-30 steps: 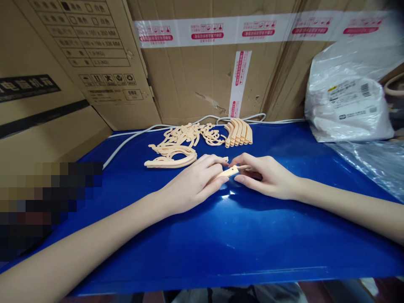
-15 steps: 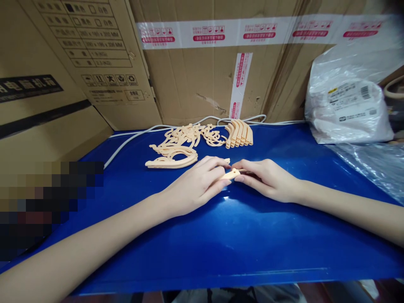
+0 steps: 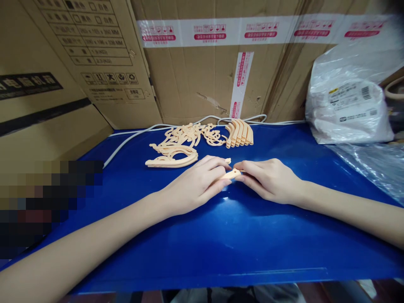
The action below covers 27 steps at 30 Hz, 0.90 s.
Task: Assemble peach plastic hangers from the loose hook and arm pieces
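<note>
My left hand (image 3: pixel 195 183) and my right hand (image 3: pixel 268 179) meet over the blue table top (image 3: pixel 221 240), fingertips pinched from both sides on a small flat peach plastic piece (image 3: pixel 232 173). The piece lies low, just above the surface. Behind my left hand lies a pile of curved peach plastic parts (image 3: pixel 175 149). Further back right stands a neat row of curved peach pieces (image 3: pixel 240 133).
Taped cardboard boxes (image 3: pixel 205 63) wall in the back and left. A white cable (image 3: pixel 132 139) runs along the rear of the table. A white plastic bag (image 3: pixel 347 105) and clear film (image 3: pixel 372 164) sit at the right. A blurred patch covers the left edge.
My right hand has slid a little closer to my left hand, covering more of the peach piece. The piles behind have not moved.
</note>
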### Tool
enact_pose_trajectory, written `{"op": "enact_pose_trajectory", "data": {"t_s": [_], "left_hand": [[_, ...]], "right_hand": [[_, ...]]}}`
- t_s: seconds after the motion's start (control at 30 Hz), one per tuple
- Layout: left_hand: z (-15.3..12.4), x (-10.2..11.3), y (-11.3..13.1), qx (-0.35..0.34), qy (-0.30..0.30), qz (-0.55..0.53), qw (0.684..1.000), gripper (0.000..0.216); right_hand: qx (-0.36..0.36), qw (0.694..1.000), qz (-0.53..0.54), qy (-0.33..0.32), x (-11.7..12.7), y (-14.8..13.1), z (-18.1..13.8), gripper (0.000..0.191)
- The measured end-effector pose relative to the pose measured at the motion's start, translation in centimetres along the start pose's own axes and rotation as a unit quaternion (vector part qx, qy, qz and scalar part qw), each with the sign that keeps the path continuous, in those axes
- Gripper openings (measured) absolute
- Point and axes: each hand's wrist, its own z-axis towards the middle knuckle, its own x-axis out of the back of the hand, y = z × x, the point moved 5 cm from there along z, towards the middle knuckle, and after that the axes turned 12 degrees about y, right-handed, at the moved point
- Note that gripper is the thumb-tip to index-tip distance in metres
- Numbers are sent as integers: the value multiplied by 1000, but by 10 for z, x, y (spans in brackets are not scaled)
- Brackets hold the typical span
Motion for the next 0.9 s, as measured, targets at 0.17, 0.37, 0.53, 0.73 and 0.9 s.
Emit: {"op": "enact_pose_trajectory", "data": {"t_s": [0.17, 0.37, 0.53, 0.73, 0.9], "left_hand": [[1, -1, -2, -6, -4, 7, 1000, 25], [1, -1, -2, -6, 0, -4, 1000, 24], [1, 0, 0, -2, 0, -10, 1000, 25], [2, 0, 0, -1, -5, -5, 1000, 26], [1, -1, -2, -2, -7, 6, 1000, 25]], "right_hand": [[-28, 999, 16, -27, -3, 3, -1, 32], [6, 1000, 12, -15, -1, 0, 0, 31], [61, 997, -39, 16, 3, -6, 1, 35], [38, 999, -20, 16, 5, -5, 3, 36], [-14, 999, 42, 10, 4, 0, 2, 32]]}}
